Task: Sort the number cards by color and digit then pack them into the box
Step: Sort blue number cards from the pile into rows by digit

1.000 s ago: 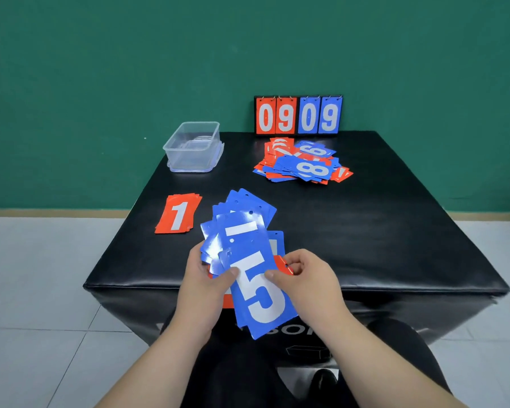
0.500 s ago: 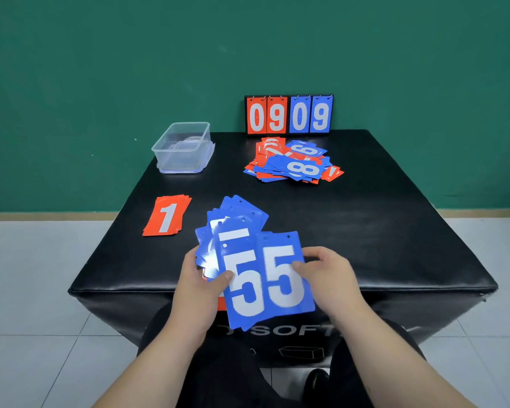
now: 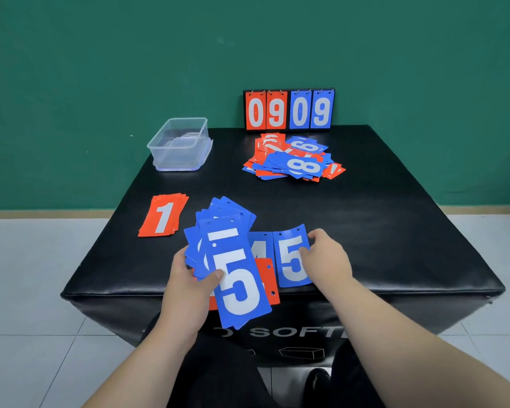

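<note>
**A blue 5 pulled away to the right**

Half a second ago the two 5s sat side by side. Now the right hand [image 3: 326, 257] has drawn its blue 5 card [image 3: 290, 260] rightward, clear of the fan, and pinches it by the right edge low over the near part of the black table [image 3: 380, 231]. I judge it is about to start a pile of blue 5s there.

The left hand [image 3: 193, 278] grips the fan of blue cards [image 3: 233, 260], thumb across the front, with another 5 on top. The cards are glossy and thin with white digits and punched holes at the top; the pulled one bows slightly.

A red 1 stack [image 3: 162, 214] lies left. The unsorted mixed pile [image 3: 295, 160] lies far right, and the clear box [image 3: 178, 142] far left.
</note>
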